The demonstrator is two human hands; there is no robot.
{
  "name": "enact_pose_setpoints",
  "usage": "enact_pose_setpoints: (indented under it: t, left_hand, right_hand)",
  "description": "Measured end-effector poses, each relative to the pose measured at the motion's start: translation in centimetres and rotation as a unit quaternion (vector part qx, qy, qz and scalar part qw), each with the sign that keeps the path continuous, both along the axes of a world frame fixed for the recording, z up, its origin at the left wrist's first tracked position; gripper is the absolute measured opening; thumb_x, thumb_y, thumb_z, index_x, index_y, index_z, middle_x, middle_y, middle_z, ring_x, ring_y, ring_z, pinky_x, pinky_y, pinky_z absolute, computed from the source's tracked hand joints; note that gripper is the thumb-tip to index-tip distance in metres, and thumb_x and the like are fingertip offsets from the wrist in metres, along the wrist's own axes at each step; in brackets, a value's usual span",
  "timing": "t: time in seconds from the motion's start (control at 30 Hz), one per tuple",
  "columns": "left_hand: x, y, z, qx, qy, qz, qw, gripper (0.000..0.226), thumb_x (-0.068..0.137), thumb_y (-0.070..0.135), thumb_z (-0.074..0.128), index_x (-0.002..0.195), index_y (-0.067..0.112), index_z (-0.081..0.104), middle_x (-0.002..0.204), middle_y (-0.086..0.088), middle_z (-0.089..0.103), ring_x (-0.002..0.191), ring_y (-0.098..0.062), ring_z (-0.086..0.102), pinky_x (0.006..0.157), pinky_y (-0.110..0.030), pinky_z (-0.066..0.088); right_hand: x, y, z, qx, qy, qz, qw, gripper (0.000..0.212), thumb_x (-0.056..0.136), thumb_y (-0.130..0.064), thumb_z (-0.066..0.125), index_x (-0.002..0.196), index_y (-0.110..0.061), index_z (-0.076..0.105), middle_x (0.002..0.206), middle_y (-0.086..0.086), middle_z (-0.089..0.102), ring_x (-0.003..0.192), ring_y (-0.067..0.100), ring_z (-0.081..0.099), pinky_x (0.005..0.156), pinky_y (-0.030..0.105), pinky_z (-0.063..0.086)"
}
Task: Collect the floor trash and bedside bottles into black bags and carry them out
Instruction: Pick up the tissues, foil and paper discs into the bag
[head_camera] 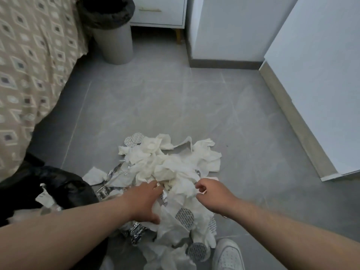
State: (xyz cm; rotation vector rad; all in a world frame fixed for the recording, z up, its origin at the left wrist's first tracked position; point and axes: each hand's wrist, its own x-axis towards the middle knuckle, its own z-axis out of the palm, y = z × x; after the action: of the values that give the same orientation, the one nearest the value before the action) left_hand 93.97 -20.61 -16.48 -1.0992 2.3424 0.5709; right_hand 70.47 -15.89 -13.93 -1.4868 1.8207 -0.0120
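A heap of crumpled white tissues (171, 164) mixed with silver foil wrappers (136, 233) and round printed lids lies on the grey tiled floor in front of me. My left hand (145, 201) reaches into the heap, its fingers buried among the tissues. My right hand (212, 193) has curled fingers that pinch the edge of a tissue at the heap's right side. A black trash bag (64, 186) lies open on the floor at the lower left, with a few tissue scraps at its mouth.
A grey bin (116, 43) lined with a black bag stands at the back beside the bed (29, 65). A white bedside cabinet (159, 12) is behind it. White walls with skirting run along the right. My white shoe (228, 256) is beside the heap.
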Motion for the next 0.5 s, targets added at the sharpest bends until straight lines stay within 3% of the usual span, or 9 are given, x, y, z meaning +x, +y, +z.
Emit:
enact_pose_setpoints:
  t: [0.07,0.2,0.37,0.43,0.47,0.5]
  left_hand:
    - [-0.1,0.4,-0.9,-0.006,-0.01,0.002,1.0,0.081,0.069,0.054,0.067,0.136,0.027,0.031,0.141,0.0,0.033,0.125,-0.026,0.039,0.095,-0.039,0.041]
    - [-0.3,0.8,-1.8,-0.04,0.064,0.021,0.997,0.025,0.086,0.017,0.05,0.111,0.019,0.051,0.116,-0.003,0.046,0.108,-0.026,0.049,0.078,-0.039,0.044]
    - [0.3,0.7,-2.3,-0.012,0.106,0.036,0.994,0.017,0.086,0.012,0.042,0.088,0.019,0.057,0.097,0.0,0.047,0.095,-0.023,0.052,0.069,-0.033,0.036]
    - [0.7,0.7,-2.5,0.014,0.118,0.06,0.991,0.018,0.084,0.011,0.041,0.078,0.025,0.051,0.089,0.005,0.042,0.089,-0.021,0.051,0.07,-0.033,0.039]
    - [0.8,0.6,-2.5,0.026,0.125,0.074,0.989,0.018,0.082,0.01,0.041,0.076,0.025,0.049,0.088,0.006,0.04,0.087,-0.021,0.05,0.07,-0.033,0.04]
    - [0.9,0.6,-2.4,0.035,0.131,0.088,0.987,0.017,0.08,0.01,0.041,0.077,0.023,0.05,0.089,0.006,0.04,0.086,-0.021,0.049,0.072,-0.032,0.04]
  right_hand:
    - [0.5,-0.2,-0.8,0.009,0.006,0.0,1.0,0.045,0.082,-0.034,0.059,0.124,-0.017,0.056,0.124,0.002,0.059,0.114,0.019,0.056,0.093,0.028,0.045]
    - [1.9,-0.9,-1.6,0.008,0.018,-0.002,1.0,0.067,0.078,-0.051,0.06,0.136,-0.023,0.044,0.136,0.003,0.048,0.123,0.021,0.049,0.1,0.032,0.042]
    - [4.1,-1.5,-2.7,0.026,0.032,0.024,0.999,0.089,0.067,-0.064,0.061,0.144,-0.031,0.031,0.141,0.005,0.039,0.133,0.028,0.036,0.106,0.038,0.036]
    - [4.7,-1.5,-3.3,0.034,0.028,0.031,0.999,0.07,0.07,-0.052,0.064,0.134,-0.029,0.045,0.131,0.007,0.045,0.127,0.028,0.041,0.099,0.035,0.04]
    - [5.0,-1.5,-3.4,0.025,0.023,0.031,0.999,0.042,0.073,-0.04,0.063,0.113,-0.026,0.058,0.116,0.007,0.052,0.118,0.029,0.048,0.086,0.031,0.043]
    - [5.2,-1.5,-3.4,0.0,0.019,0.036,0.999,0.012,0.074,-0.028,0.059,0.085,-0.022,0.058,0.097,0.007,0.056,0.105,0.03,0.055,0.07,0.029,0.041]
